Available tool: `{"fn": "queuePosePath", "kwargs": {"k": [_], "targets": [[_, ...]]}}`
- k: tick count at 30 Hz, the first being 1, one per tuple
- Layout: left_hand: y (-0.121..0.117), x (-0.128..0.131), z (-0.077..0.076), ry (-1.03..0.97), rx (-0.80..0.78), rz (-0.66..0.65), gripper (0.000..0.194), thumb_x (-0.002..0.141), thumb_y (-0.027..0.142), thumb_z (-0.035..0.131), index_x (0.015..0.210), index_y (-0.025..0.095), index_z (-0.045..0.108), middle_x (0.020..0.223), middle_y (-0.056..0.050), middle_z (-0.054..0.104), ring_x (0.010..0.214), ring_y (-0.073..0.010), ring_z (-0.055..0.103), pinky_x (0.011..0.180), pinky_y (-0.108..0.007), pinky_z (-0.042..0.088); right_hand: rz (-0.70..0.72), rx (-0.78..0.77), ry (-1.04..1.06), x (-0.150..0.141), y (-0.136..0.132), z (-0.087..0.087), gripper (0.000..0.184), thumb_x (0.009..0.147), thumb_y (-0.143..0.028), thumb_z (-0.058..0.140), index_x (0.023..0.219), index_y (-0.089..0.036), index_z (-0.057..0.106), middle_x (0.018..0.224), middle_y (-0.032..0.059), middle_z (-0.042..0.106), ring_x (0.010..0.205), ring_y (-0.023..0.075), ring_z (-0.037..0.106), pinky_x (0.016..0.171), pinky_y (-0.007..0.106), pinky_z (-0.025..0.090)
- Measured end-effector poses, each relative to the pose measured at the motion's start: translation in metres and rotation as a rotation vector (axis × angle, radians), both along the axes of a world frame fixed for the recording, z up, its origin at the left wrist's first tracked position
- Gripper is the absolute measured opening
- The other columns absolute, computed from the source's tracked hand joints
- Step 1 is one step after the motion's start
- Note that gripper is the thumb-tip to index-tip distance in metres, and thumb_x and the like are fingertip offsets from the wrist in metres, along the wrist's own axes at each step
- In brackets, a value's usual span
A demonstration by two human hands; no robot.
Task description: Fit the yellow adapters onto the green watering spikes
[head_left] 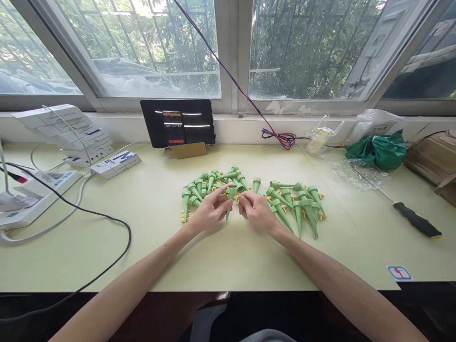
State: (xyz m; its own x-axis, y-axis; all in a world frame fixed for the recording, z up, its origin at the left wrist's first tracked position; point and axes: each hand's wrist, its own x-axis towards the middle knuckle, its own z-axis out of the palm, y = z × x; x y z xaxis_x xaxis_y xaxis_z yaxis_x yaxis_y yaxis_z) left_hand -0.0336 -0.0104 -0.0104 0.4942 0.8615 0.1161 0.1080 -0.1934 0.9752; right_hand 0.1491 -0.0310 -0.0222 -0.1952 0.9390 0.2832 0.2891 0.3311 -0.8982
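Between the thumb and fingers of my left hand (209, 209) is a green plant watering spike (231, 192), its wide cap up and its tip pointing down. My right hand (259, 213) is closed in a pinch beside it, on a small yellow valve (238, 201) at the spike's side. The fingers partly hide the valve, and I cannot tell whether it sits in the spike. Behind my left hand lies a heap of green spikes (211, 179) with yellow bits among them. More spikes (299, 209) with yellow valves lie right of my right hand.
A tablet (149, 123) showing a timer leans on a cardboard stand (190, 151). Left are white boxes (116, 164), a power strip (53, 190) and a black cable (107, 216). Right are a screwdriver (416, 220), a green bag (383, 149) and clear plastic (356, 175).
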Motion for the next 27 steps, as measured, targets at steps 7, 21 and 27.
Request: {"fn": "queuePosePath", "kwargs": {"k": [7, 21, 27], "targets": [[-0.0013, -0.0004, 0.0019, -0.012, -0.081, -0.021, 0.057, 0.094, 0.042, 0.059, 0.143, 0.018, 0.044, 0.07, 0.004, 0.049, 0.045, -0.0053, 0.039, 0.042, -0.02, 0.032, -0.049, 0.189, -0.108, 0.0003, 0.0, -0.0015, 0.035, 0.1, -0.031, 0.042, 0.068, -0.02, 0.05, 0.063, -0.0006, 0.055, 0.055, 0.0121, 0.048, 0.06, 0.026, 0.037], [-0.0019, -0.0005, 0.0023, -0.013, -0.099, -0.025, 0.059, 0.092, 0.044, 0.06, 0.142, 0.018, 0.045, 0.068, 0.004, 0.048, 0.045, -0.0055, 0.038, 0.042, -0.02, 0.032, -0.027, 0.159, -0.108, 0.0015, -0.0004, -0.0011, 0.035, 0.099, -0.029, 0.044, 0.066, -0.02, 0.05, 0.061, -0.0006, 0.057, 0.055, 0.0119, 0.049, 0.06, 0.025, 0.039], [-0.0019, -0.0001, 0.0013, -0.012, -0.101, -0.031, 0.059, 0.093, 0.043, 0.06, 0.144, 0.018, 0.043, 0.069, 0.004, 0.051, 0.044, -0.0046, 0.037, 0.043, -0.02, 0.032, 0.022, 0.013, -0.001, 0.002, 0.0019, -0.0011, 0.038, 0.098, -0.033, 0.045, 0.062, -0.02, 0.05, 0.052, -0.0024, 0.052, 0.046, 0.0107, 0.045, 0.053, 0.025, 0.039]]}}
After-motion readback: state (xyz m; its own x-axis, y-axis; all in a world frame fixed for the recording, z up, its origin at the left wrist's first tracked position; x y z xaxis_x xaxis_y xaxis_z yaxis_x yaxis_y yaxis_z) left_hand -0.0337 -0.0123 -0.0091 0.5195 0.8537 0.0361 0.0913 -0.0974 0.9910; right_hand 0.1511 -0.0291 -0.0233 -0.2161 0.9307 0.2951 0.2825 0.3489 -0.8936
